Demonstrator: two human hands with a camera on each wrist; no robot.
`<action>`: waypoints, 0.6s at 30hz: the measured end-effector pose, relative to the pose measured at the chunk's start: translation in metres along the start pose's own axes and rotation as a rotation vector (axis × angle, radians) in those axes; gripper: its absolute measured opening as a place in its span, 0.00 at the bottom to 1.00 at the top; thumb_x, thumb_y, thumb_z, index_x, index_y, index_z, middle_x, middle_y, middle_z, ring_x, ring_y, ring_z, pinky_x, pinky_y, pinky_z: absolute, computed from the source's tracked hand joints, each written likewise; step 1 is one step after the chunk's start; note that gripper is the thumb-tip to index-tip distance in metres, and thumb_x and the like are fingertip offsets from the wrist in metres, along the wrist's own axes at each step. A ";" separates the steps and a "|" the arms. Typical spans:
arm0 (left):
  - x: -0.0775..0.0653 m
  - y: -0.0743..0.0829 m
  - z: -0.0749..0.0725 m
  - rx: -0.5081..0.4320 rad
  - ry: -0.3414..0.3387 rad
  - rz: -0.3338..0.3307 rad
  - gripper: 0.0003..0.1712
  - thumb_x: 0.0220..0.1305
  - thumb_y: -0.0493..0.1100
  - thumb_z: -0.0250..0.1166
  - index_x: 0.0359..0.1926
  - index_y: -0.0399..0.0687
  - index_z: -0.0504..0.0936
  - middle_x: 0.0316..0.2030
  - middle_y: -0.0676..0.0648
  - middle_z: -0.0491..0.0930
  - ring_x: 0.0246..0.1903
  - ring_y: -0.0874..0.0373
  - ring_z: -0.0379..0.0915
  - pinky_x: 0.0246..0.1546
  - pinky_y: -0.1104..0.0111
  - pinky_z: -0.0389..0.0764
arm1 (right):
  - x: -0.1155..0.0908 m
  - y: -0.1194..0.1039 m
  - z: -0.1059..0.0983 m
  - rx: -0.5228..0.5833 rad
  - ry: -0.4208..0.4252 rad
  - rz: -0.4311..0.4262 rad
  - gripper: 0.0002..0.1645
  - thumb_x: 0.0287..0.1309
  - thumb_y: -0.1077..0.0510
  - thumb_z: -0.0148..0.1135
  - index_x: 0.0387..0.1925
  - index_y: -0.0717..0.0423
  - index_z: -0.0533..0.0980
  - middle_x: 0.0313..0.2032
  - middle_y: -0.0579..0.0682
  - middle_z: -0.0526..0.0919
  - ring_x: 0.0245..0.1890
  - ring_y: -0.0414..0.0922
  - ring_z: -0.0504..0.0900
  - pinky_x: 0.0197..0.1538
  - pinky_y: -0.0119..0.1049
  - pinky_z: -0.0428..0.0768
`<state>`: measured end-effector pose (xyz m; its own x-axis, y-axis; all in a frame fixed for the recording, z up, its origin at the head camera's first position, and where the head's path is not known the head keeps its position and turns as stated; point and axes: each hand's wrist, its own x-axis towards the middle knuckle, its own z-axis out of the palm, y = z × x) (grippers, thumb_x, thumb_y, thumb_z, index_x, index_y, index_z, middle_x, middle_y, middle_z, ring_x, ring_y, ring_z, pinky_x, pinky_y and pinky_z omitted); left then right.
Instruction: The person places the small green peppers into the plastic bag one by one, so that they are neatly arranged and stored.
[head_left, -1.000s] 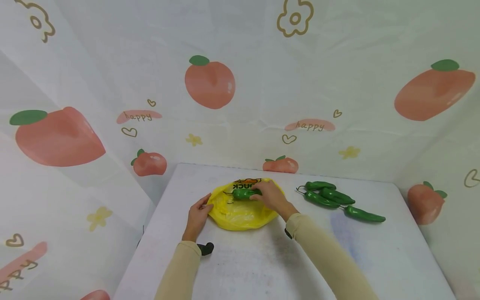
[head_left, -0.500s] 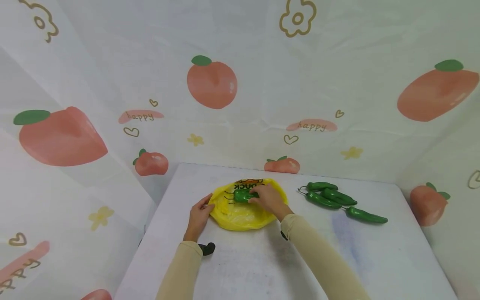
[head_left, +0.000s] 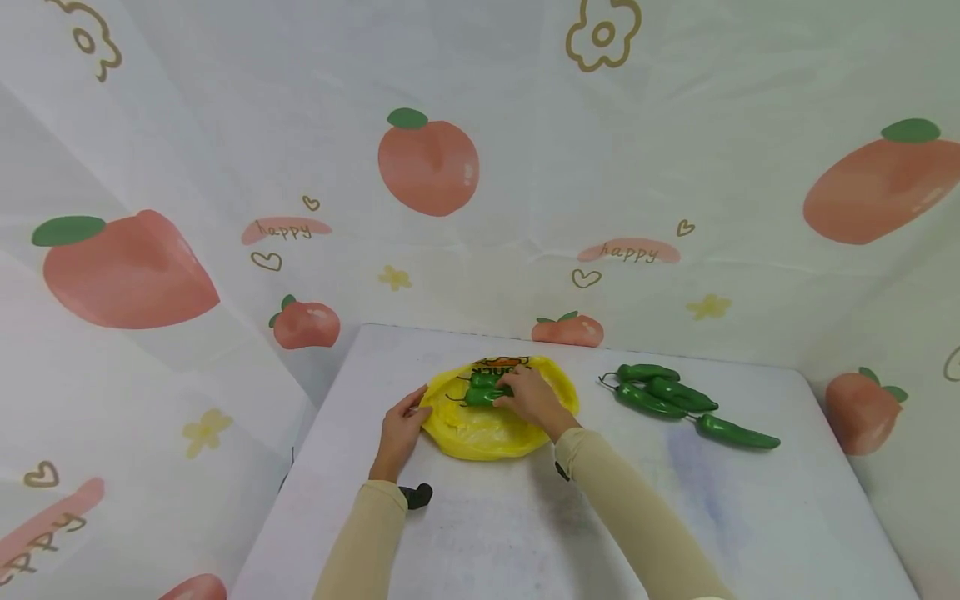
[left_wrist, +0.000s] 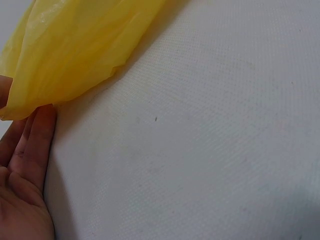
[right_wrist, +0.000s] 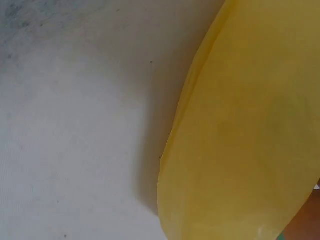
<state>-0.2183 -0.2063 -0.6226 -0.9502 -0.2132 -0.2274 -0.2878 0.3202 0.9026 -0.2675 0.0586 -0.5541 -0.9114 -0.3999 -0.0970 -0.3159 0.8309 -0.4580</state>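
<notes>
A yellow plastic bag (head_left: 480,448) lies with its mouth spread wide on the table, dark printing at its far side. My left hand (head_left: 397,435) pinches the bag's left rim; in the left wrist view its fingers (left_wrist: 37,145) lie outside the yellow film (left_wrist: 85,50), with the thumb partly hidden on the other side. Inside the bag my right hand (head_left: 534,400) holds a long green pepper (head_left: 480,397) by one end, its stem pointing left. Just behind it lies another green pepper (head_left: 482,380). The right wrist view is mostly filled by the bag's wall (right_wrist: 240,125).
Several green peppers (head_left: 682,394) lie grouped at the right of the table (head_left: 480,533), one (head_left: 738,432) a little nearer and farther right. A dark curved object (head_left: 417,497) shows beside the left wrist. A fruit-print cloth (head_left: 487,275) rises behind the table.
My right hand has shifted slightly towards the near side with its pepper, so another pepper behind it now shows. The left hand has kept its grip on the rim.
</notes>
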 end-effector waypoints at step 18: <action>-0.002 0.004 0.000 0.004 -0.001 -0.004 0.26 0.70 0.50 0.62 0.68 0.72 0.76 0.68 0.51 0.75 0.50 0.53 0.69 0.53 0.65 0.74 | 0.001 0.001 0.006 0.014 0.009 0.084 0.19 0.59 0.47 0.72 0.49 0.52 0.84 0.53 0.57 0.77 0.54 0.57 0.76 0.61 0.51 0.79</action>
<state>-0.2175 -0.2050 -0.6186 -0.9490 -0.2138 -0.2317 -0.2926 0.3232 0.9000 -0.2672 0.0563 -0.5604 -0.9367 -0.3259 -0.1277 -0.2350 0.8558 -0.4608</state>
